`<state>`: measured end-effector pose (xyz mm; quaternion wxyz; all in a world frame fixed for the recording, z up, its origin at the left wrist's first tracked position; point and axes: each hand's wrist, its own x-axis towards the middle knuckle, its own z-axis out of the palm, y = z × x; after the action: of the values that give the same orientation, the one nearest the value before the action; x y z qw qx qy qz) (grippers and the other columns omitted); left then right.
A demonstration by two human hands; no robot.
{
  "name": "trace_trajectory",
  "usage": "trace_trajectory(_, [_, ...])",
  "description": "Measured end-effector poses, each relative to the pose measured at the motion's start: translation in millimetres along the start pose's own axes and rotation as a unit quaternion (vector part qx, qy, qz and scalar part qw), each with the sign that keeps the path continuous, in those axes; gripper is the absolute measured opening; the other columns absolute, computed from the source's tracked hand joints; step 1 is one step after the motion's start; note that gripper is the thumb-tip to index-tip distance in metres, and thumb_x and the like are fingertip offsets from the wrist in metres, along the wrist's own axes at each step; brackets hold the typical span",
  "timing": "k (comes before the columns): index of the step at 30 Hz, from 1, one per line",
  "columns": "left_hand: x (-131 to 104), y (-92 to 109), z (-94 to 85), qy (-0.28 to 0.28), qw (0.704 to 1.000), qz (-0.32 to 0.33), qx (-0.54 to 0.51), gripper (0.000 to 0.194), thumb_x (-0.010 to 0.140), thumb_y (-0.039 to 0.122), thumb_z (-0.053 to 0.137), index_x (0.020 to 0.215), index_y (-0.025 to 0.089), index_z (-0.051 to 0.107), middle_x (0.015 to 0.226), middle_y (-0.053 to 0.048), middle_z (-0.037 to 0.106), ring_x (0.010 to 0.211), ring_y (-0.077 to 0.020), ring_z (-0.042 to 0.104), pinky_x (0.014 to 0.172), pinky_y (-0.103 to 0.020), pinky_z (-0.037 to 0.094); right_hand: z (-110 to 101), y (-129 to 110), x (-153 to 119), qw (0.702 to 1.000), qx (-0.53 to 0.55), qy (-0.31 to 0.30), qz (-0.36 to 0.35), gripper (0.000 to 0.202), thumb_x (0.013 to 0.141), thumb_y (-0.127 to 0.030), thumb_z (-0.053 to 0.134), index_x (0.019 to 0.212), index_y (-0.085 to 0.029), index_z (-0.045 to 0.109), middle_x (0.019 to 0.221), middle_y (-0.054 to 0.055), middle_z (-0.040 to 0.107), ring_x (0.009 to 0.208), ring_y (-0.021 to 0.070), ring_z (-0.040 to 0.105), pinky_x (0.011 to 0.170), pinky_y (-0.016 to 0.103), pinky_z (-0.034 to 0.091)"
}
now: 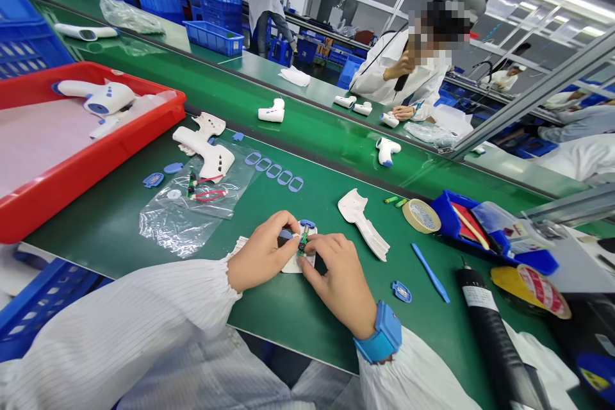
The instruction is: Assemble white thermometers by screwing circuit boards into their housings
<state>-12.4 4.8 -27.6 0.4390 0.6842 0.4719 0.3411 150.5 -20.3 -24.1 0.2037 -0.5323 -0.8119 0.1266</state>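
Circuit board [303, 240], small and green, sits over a white shell [292, 267] on the green table [307, 327], right between the two hands and close to the table's near edge. The step in hand looks like settling the board into the shell, with a blue piece [307, 224] at the shell's far end. The left hand [266, 250] has its thumb and forefinger drawn narrow at the board's left side; whether they pinch it cannot be told. The right hand [341, 272] holds the board's lower part, with thumb and forefinger set close together. From here the work seems to call for small, light fingertip nudges, keeping the board square to the shell. As for containers, the red tray [96, 162] at the left has a pale sheet [57, 147] as its lining, with a white handheld device [113, 97] lying toward the far side. Beside the tray, a clear bag [168, 230] lies flat with red wires [211, 195] on or inside it; which one is unclear. At the right, a blue box [545, 262] holds a red piece [468, 227] and clear plastic [500, 221]. Beyond the belt [321, 134] stands a blue bin [214, 37] whose contents are too small to make out.
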Motion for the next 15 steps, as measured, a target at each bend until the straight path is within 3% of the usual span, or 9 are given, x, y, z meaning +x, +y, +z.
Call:
trace_trajectory(8, [1.0,-0.6,0.9,0.000,0.999,-0.008,-0.033,0.003,0.079,0.021,0.049,0.079,0.020,0.046,0.077,0.003,0.046,0.056,-0.0078,0.040,0.049,-0.020,0.033,-2.5,3.7,-1.8,0.999,0.042,0.001,-0.019,0.008,0.076,-0.020,0.060,0.076,-0.021,0.052,0.086,0.002,0.061,0.087,0.0195,0.050,0.076,0.034,0.038])
trace_trajectory(15, [1.6,0.9,2.0,0.007,0.999,-0.006,-0.040,0.005,0.078,0.015,0.047,0.078,0.019,0.045,0.075,0.004,0.045,0.057,-0.0077,0.038,0.047,-0.019,0.032,4.1,-6.0,-5.4,0.998,-0.035,0.042,-0.007,0.007,0.082,-0.026,0.054,0.083,-0.019,0.056,0.086,0.005,0.062,0.083,0.0211,0.049,0.071,0.035,0.035])
